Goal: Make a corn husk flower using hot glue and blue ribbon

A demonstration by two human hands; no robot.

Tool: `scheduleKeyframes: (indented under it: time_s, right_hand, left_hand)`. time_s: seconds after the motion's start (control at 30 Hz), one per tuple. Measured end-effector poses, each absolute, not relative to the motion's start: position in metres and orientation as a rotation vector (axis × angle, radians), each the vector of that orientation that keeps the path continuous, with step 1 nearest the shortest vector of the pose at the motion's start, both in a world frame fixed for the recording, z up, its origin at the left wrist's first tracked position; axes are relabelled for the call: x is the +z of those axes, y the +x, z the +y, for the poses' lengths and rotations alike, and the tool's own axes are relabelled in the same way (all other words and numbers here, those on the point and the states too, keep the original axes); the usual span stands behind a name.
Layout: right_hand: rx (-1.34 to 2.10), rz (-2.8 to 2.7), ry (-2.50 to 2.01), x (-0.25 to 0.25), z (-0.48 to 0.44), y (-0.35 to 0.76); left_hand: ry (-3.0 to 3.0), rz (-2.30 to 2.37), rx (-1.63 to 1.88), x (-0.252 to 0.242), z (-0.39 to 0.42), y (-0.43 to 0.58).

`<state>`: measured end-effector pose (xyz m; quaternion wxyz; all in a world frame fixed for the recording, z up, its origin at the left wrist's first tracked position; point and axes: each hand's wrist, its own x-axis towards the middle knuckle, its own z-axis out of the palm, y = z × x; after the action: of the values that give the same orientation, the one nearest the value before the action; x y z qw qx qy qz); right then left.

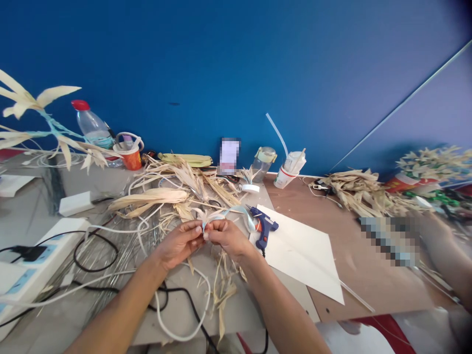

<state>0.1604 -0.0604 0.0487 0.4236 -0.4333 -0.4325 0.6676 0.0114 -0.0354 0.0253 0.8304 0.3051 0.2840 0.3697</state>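
Note:
A small corn husk flower point(202, 215) with pale petals points up between my two hands, over the middle of the table. Thumb and fingers of my left hand point(180, 243) are closed around its base. My right hand point(229, 239) is pinched against the same base, gripping light blue tape point(242, 212) that loops off behind it to the right. Fingers cover most of the wrapped part. Dry corn husks point(149, 197) lie just beyond my left hand. To the right of my right hand, a blue glue gun point(264, 227) rests on a white sheet point(300, 258).
Cables and a power strip point(46, 255) crowd the left side, beside thin wires point(106, 265). A finished husk-flower branch point(55, 125) reaches in at upper left. Along the wall stand a phone point(229, 156), jar point(262, 164) and paper cup point(285, 177). Another person's arm point(444, 241) is at right.

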Motion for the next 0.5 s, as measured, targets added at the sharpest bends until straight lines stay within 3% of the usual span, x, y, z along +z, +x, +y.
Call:
scheduleKeyframes:
  time_s: [0.5]
  right_hand:
    - [1.446, -1.191, -1.345, 0.035, -0.056, 0.163]
  left_hand:
    - [0.694, 0.718, 0.771, 0.031, -0.027, 0.004]
